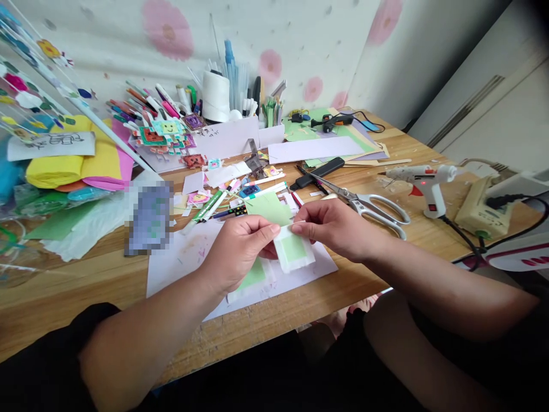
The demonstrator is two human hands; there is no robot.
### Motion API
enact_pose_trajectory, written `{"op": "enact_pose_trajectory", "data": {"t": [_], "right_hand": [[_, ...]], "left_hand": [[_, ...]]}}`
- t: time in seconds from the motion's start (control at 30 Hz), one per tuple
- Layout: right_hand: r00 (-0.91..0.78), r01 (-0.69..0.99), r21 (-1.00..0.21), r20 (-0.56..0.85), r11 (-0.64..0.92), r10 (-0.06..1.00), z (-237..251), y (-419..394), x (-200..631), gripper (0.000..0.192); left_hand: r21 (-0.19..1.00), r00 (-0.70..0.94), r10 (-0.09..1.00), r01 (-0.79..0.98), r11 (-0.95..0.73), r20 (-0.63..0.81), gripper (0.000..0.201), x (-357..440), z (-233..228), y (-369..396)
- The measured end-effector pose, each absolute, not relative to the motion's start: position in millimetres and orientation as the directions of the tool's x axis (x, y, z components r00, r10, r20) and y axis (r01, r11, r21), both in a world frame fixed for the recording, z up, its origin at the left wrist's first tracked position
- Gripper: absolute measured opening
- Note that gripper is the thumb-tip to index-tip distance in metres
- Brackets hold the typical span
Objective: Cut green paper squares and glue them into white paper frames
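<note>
A small piece of light green paper with a whitish, translucent border, the bordered paper piece [294, 250], hangs between my two hands above the desk. My left hand [240, 246] pinches its upper left corner between thumb and fingers. At its upper right edge, the thumb and forefinger of my right hand [332, 229] are closed on it as well. Below lies a white sheet [180, 269] with faint colour stains. On that sheet, partly hidden by my left hand, rests another light green piece [254, 276]. Beyond my fingers lies a green paper [268, 207].
Large scissors [369, 206] lie right of my hands, beside a black box cutter [317, 173]. A white glue gun [429, 183] stands farther right near a power strip [484, 206]. Several markers [214, 203] and paper scraps lie ahead. A thread cone [215, 94] stands behind.
</note>
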State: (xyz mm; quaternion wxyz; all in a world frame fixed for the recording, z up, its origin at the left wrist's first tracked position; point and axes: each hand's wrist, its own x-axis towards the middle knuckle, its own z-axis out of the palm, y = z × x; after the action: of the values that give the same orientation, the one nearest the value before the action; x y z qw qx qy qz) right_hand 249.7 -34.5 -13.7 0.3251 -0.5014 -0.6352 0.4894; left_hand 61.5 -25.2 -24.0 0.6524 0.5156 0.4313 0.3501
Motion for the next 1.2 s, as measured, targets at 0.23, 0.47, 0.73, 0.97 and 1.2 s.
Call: {"op": "enact_pose_trajectory", "data": {"t": [0.23, 0.47, 0.73, 0.97, 1.2], "right_hand": [[-0.291, 0.260, -0.966, -0.073, 0.005, 0.954, -13, -33, 248, 0.019], [-0.239, 0.236, -0.972, -0.081, -0.023, 0.968, -16, -29, 247, 0.022], [-0.283, 0.191, -0.981, -0.073, -0.018, 0.956, -18, -22, 246, 0.019], [-0.256, 0.149, -0.988, -0.083, -0.045, 0.963, -20, -16, 244, 0.033], [-0.166, 0.169, -0.985, -0.055, -0.026, 0.985, -25, -13, 246, 0.030]], "left_hand": [[0.972, 0.420, 0.878, 0.050, 0.230, -0.230, 0.021, 61, -24, -23], [0.971, 0.376, 0.899, 0.013, 0.237, -0.225, 0.020, 62, -24, -23], [0.964, 0.423, 0.880, -0.044, 0.261, -0.219, 0.019, 59, -26, -24], [0.960, 0.368, 0.901, -0.067, 0.273, -0.231, 0.021, 60, -28, -24], [0.934, 0.459, 0.840, -0.056, 0.353, -0.290, 0.030, 59, -27, -23]]}}
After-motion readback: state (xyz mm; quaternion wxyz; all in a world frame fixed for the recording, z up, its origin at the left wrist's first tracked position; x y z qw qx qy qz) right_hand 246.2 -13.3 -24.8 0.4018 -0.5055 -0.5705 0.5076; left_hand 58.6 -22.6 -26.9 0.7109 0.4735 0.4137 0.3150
